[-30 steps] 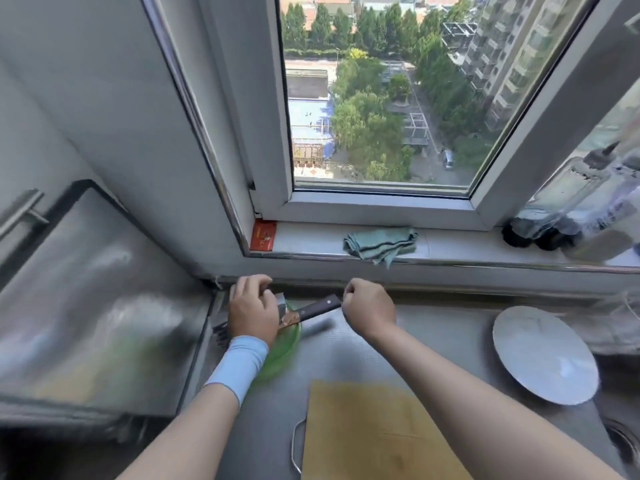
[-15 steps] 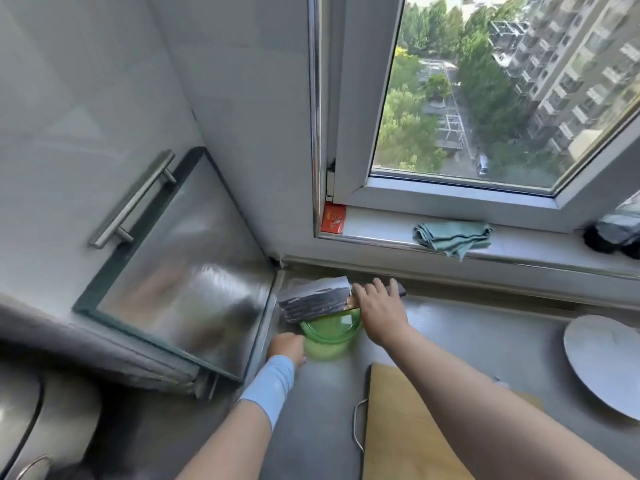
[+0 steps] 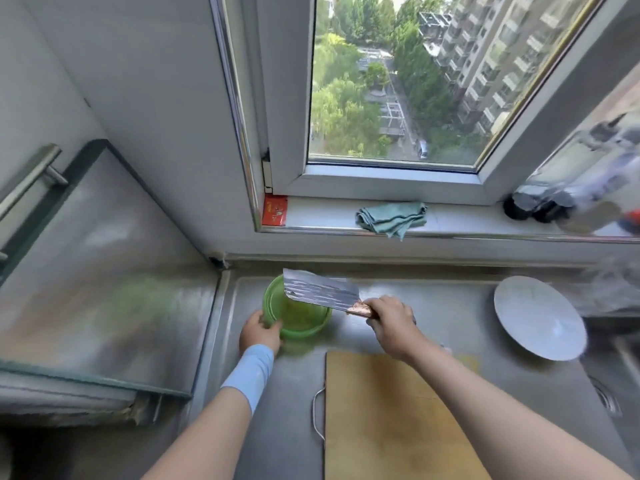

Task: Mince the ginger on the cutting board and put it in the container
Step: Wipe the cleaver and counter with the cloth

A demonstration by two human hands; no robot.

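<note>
A round green container (image 3: 304, 323) stands on the steel counter near the back corner. My left hand (image 3: 258, 330), with a light blue wristband, holds its near-left rim. My right hand (image 3: 391, 318) grips the handle of a cleaver (image 3: 320, 291), whose broad blade hangs flat-side up over the container. The wooden cutting board (image 3: 391, 417) lies in front of me, its surface bare where visible. No ginger can be made out in the blurred container.
A white plate (image 3: 538, 317) sits on the counter to the right. A green cloth (image 3: 393, 218) and dark bottles (image 3: 540, 204) rest on the windowsill. A steel splash panel (image 3: 104, 265) stands on the left. A sink edge (image 3: 606, 393) shows at right.
My left hand dropped from the blade to the container's rim. The cleaver blade swung over the container, and my right hand pulled back to the right. The view shifted.
</note>
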